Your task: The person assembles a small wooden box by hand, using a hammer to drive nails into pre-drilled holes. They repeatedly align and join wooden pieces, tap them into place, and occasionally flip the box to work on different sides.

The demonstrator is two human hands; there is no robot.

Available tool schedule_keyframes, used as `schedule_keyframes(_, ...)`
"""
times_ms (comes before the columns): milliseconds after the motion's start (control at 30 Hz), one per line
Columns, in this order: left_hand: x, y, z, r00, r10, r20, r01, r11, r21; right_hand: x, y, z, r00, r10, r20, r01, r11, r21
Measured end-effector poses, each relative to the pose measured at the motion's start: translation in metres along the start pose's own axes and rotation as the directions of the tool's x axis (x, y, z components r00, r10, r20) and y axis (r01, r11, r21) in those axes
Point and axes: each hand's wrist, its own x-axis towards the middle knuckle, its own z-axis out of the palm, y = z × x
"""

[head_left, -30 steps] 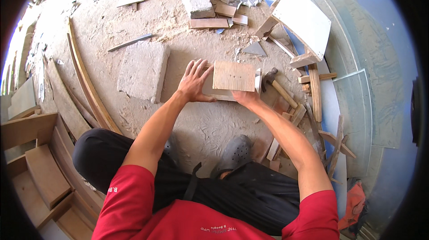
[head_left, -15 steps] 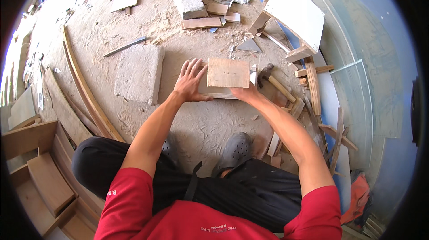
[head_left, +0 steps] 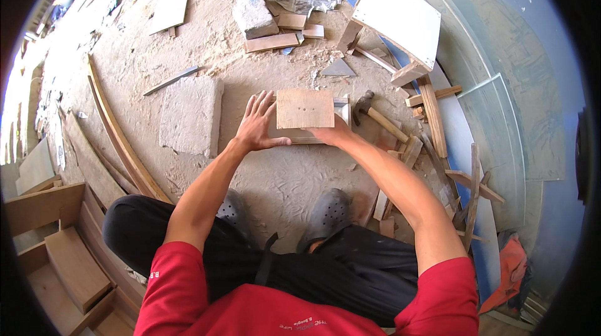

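A square plywood board (head_left: 305,108) with a few small dark marks near its middle sits above a low wooden frame (head_left: 343,110) on the ground. My left hand (head_left: 255,124) is open at the frame's left end, beside the board, with fingers stretched away from me and thumb pointing right. At the board's near right edge is my right hand (head_left: 330,134); its fingers go beneath the board and are hidden, so their grip does not show. A claw hammer (head_left: 383,120) with a wooden handle lies just right of the frame.
Left of the frame lies a pale rough slab (head_left: 190,117). Wood offcuts (head_left: 432,117) and a white-topped wooden box (head_left: 400,21) line the right, near glass sheets (head_left: 501,123). Long curved strips (head_left: 119,132) and a wooden compartmented unit (head_left: 72,267) are at left. A stone block (head_left: 254,13) lies ahead.
The whole view has shifted slightly. The board sits a little further left over the frame, showing more of the frame's right end. My left thumb stands further out from the fingers.
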Motion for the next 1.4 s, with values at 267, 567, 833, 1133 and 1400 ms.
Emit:
schedule_keyframes(267, 0.042, 0.038, -0.083, 0.858, -0.507, -0.086, 0.219, 0.512, -0.831, 0.021, 0.056, -0.017, 0.982, -0.169, 0.079, 0.179, 0.974, -0.138)
schedule_keyframes(567, 0.085, 0.124, -0.132, 0.991, -0.094, 0.094, 0.101, 0.993, -0.067, 0.023, 0.014, -0.069, 0.985, 0.092, 0.145, -0.043, 0.951, -0.306)
schedule_keyframes(833, 0.095, 0.134, -0.114, 0.977, -0.199, 0.075, 0.201, 0.979, -0.02, 0.019, 0.017, -0.065, 0.983, 0.144, 0.111, -0.091, 0.918, -0.385)
schedule_keyframes(1133, 0.099, 0.133, -0.119, 0.959, -0.25, 0.13, 0.261, 0.963, -0.072, 0.019, 0.021, -0.072, 0.992, 0.112, 0.059, -0.09, 0.953, -0.289)
schedule_keyframes(1400, 0.091, 0.078, -0.143, 0.866, -0.478, 0.148, 0.501, 0.826, -0.259, 0.026, -0.012, -0.12, 0.975, 0.222, 0.007, -0.219, 0.958, 0.187)
